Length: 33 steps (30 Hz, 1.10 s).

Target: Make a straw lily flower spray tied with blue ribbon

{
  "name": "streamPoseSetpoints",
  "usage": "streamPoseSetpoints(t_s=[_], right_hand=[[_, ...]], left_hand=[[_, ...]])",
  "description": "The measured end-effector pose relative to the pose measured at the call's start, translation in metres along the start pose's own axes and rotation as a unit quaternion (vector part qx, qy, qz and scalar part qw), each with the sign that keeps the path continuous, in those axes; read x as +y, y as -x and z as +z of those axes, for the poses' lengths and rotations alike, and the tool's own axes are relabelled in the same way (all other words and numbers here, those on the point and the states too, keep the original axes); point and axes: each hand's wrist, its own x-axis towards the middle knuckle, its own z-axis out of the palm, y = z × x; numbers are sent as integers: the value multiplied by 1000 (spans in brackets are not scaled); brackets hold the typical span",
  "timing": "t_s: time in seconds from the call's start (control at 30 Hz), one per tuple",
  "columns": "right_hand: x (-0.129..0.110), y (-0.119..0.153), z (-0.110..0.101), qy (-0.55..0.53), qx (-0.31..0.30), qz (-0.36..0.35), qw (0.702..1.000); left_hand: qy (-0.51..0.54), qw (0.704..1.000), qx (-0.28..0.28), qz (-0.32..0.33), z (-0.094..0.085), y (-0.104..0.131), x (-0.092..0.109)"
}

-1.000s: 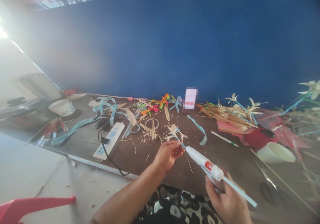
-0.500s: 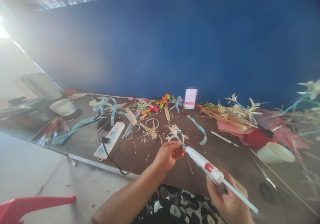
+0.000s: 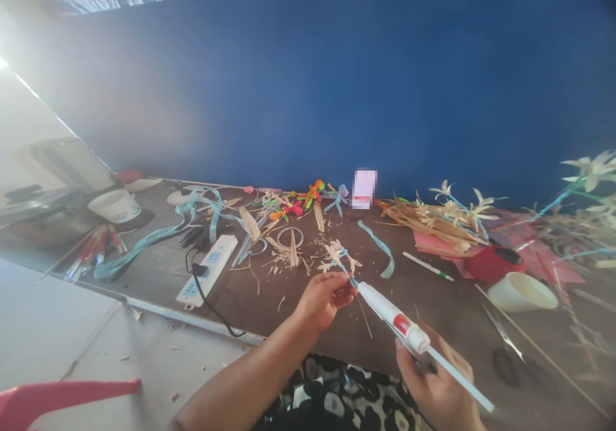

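My left hand [image 3: 325, 299] is closed in a pinch on the blue-wrapped stem of a flower [image 3: 339, 258] with pale, straw-like petals. The flower head points away from me, just above the table. In my right hand [image 3: 440, 380] is a white glue gun [image 3: 392, 315] with a red patch on its side. A glue stick [image 3: 462, 380] sticks out of its rear end. The nozzle meets the stem at my left fingertips; whether glue is coming out is too small to tell.
Left of my hands lies a power strip [image 3: 208, 272] with a black cable. A light-blue ribbon [image 3: 378, 248], a pen [image 3: 427, 265], scissors [image 3: 505, 335] and a cream cup [image 3: 522, 292] are to the right. Straw scraps and colourful figures [image 3: 315, 194] lie toward the blue partition [image 3: 308, 84].
The view has shifted slightly, so the table things sit a little further left. Both hands, the flower and the glue gun keep nearly the same position.
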Motion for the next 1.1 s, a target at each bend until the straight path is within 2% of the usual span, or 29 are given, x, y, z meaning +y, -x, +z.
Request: streamPoseSetpoints(t_s=[0.1, 0.17, 0.27, 0.33, 0.4, 0.47, 0.53, 0.6, 0.77, 0.9, 1.0, 1.1], right_hand=[[2, 4, -1, -15, -17, 4, 1000], [2, 8, -3, -33, -4, 27, 999], [4, 16, -5, -77, 30, 103, 991], [9, 18, -6, -129, 33, 196, 971], [17, 15, -5, -219, 45, 316, 922], [29, 8, -1, -328, 78, 415, 845], [46, -1, 4, -405, 95, 469, 779], [64, -11, 11, -424, 99, 499, 749], [102, -31, 29, -403, 154, 510, 744], [108, -40, 38, -421, 174, 513, 727], [104, -41, 39, -434, 152, 519, 721], [104, -36, 32, -442, 89, 522, 724]], left_hand=[[5, 1000, 6, -1, 0, 0, 2], [4, 1000, 18, 4, 0, -1, 3], [-9, 1000, 24, 18, -2, -2, 3], [-18, 999, 18, 30, -3, -2, 2], [-26, 999, 13, 43, -4, -3, 1], [-40, 998, 11, 51, -3, -4, 1], [-56, 997, 15, 54, -1, -5, 1], [-70, 996, 16, 59, 2, -6, 2], [-108, 991, 10, 80, 7, -6, 2], [-125, 988, 2, 90, 8, -6, 3], [-130, 988, -2, 86, 8, -7, 2], [-130, 988, -7, 83, 8, -8, 2]])
